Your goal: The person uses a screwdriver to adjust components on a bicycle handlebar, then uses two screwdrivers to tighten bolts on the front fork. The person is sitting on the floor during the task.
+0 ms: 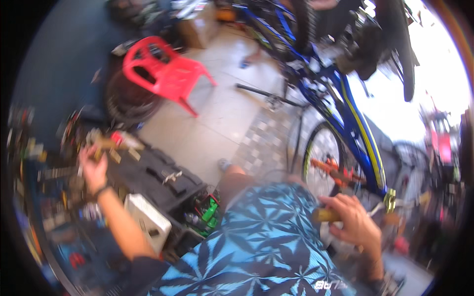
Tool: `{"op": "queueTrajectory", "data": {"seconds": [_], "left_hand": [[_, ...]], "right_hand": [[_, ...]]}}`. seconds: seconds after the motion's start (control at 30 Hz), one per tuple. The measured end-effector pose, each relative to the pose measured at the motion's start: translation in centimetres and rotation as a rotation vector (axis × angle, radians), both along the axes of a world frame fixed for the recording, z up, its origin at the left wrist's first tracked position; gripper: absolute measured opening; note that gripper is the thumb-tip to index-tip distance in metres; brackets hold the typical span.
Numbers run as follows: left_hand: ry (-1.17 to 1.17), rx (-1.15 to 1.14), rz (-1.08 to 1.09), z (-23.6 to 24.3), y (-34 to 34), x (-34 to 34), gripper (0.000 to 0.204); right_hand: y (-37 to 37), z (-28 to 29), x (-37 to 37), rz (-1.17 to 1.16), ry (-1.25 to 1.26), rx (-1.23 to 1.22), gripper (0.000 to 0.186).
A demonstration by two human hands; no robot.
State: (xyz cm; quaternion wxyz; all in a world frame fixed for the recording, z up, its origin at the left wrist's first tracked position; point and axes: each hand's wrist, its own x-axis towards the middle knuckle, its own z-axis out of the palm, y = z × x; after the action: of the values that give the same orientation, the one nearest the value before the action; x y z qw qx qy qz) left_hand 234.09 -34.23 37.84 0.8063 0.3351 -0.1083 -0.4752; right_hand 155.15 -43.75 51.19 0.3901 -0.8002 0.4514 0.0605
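The right hand (356, 219) is grasping a yellow-brown cylindrical object (326, 215) at the near right, just beside the patterned blue shirt (261, 232) and on the near side of a blue-and-yellow bicycle (356, 118). At the left, the blurred left hand (94, 170) is hovering near a black case (143, 180); whether it is gripping anything, I cannot tell. Farther off, a red plastic chair (174, 76) is standing on the floor (217, 116).
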Motion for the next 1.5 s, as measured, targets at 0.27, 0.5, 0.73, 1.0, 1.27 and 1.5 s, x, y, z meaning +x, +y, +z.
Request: {"op": "queueTrajectory", "data": {"seconds": [0.27,0.5,0.73,1.0,1.27,1.5], "left_hand": [[0.27,0.007,0.377,3.8,0.3,-1.9,0.017],[0.176,0.291,0.125,2.4,-6.4,-12.0,0.029],[-0.009,0.5,0.44,1.2,-1.0,-7.5,0.022],[0.311,0.656,1.294,1.5,-6.3,-3.7,0.026],[0.408,0.736,1.861,5.6,-10.6,-4.4,0.026],[0.488,0.866,1.974,5.8,-13.1,-5.2,0.04]], "right_hand": [[-6.9,3.1,13.5,0.022,0.063,0.059,0.064],[-19.5,-4.7,46.0,0.366,-0.081,-0.049,0.055],[-16.2,-6.8,87.9,1.121,-0.636,0.063,0.034],[7.8,-4.2,115.4,1.777,-1.3,-0.074,0.026],[30.7,2.9,133.7,1.599,-1.265,-1.445,0.038],[34.8,3.2,139.4,1.596,-1.014,-1.238,0.042]]}}
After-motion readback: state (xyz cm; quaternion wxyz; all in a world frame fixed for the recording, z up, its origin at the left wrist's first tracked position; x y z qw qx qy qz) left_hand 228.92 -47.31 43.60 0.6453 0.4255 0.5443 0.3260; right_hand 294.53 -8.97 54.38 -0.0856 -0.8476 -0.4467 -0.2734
